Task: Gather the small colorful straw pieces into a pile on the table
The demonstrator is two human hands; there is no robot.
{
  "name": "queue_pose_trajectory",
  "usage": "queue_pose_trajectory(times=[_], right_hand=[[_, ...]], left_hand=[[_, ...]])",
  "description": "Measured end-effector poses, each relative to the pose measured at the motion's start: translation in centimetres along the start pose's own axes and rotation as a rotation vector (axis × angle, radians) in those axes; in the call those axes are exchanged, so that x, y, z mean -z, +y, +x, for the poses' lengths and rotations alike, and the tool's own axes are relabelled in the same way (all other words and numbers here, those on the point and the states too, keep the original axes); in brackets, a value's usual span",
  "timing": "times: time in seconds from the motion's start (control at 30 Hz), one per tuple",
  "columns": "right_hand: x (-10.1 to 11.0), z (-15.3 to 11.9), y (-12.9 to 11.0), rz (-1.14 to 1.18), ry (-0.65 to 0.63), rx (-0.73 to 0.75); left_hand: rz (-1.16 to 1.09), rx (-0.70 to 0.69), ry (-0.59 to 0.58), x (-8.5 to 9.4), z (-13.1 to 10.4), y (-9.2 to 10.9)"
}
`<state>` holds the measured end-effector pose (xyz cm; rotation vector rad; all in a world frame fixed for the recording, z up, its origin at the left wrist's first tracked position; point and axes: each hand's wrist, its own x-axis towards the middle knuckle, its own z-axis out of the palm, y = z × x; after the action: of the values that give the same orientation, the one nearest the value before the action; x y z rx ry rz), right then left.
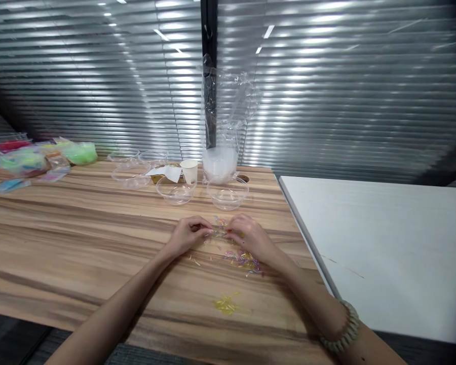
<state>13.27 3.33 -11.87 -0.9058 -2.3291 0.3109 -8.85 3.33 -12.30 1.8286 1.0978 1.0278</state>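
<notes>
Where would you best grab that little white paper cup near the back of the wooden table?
Probably around the middle of its side wall, coming from the front. The paper cup stands upright, with a clear bowl just in front, a white paper sheet to its left and a stack of plastic bowls to its right, so reach in over the bowl.

We are looking at what appears to be an office or meeting room being used for craft work. Closed grey horizontal blinds [327,91] are covering the whole back wall of glass, reflecting rows of ceiling lights, with a dark window post [209,71] dividing them. A long wood-grain desk [79,243] is standing against it, with a round cable hole [244,178] at its back edge, and a plain white table [395,243] is butting up beside it. Dark carpet-like flooring [15,339] is showing below the desk. Clear plastic bowls [228,192], a paper cup [190,171] and bright packets [41,157] are sitting on the desk.
</notes>
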Motion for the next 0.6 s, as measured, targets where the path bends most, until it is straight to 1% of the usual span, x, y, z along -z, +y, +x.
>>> queue_pose_trajectory(times=[0.1, 0.2, 0.3, 0.43, 0.6], right_hand=[[0.0, -0.3, -0.7, 0.043, -0.026, 0.008], [0.2, -0.6, -1.2, 0.041, -0.046, -0.025], [0.4, -0.7, -1.5, 0.047, -0.055, -0.056], [0.7, -0.9, -2.0, 0.090, -0.035, -0.066], [0.6, -1.1, -2.4, 0.122, -0.048, -0.078]], left_hand=[[0.057, -0.025, -0.030, 0.0, -0.4, -0.1], [0.101, -0.022, -0.051, 0.0, -0.8, 0.0], [0.101, -0.034, -0.083, 0.1, -1.0, 0.2], [0.102, -0.077, -0.114, 0.1, -1.1, 0.5], [0.122, -0.099, -0.128, 0.2, -1.1, 0.7]])
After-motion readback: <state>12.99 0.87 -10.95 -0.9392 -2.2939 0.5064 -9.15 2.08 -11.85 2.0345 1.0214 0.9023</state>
